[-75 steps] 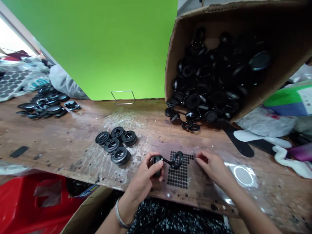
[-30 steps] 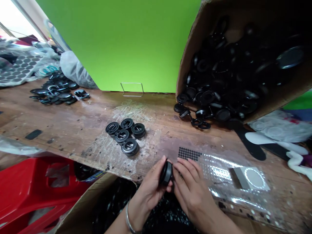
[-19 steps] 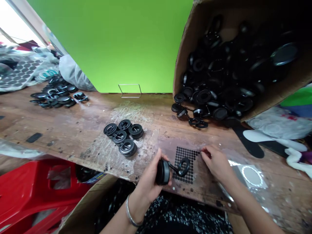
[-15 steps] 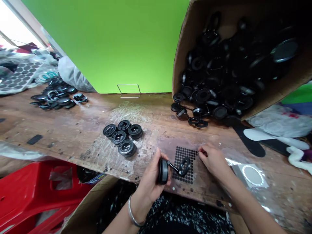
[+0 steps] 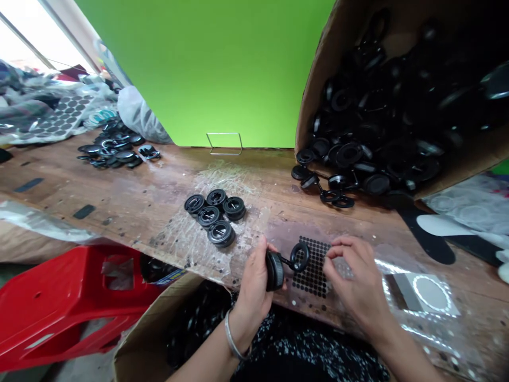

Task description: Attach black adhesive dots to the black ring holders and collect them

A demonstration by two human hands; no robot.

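Note:
My left hand (image 5: 256,273) is wrapped round the ribbed base of a black holder (image 5: 275,270), whose arm and ring (image 5: 299,257) stick out to the right. The ring hangs over the left part of a sheet of small black dots (image 5: 314,268) on the wooden table. At the sheet's right edge is my right hand (image 5: 353,276), its thumb and index finger pinched close together; anything between the tips is too small to make out. Several round black pieces (image 5: 220,233) are grouped on the table left of the holder.
Black parts fill a cardboard box (image 5: 312,79) at the back right. A green panel (image 5: 207,69) stands behind the table (image 5: 131,201). More black pieces (image 5: 115,143) are piled at the back left. A red stool (image 5: 51,302) and another cardboard box (image 5: 139,345) are below the front edge.
My right hand has turned, its fingers lifted more and spread behind the pinch. The holder's ring has tilted upward in my left hand. The whole view has shifted slightly.

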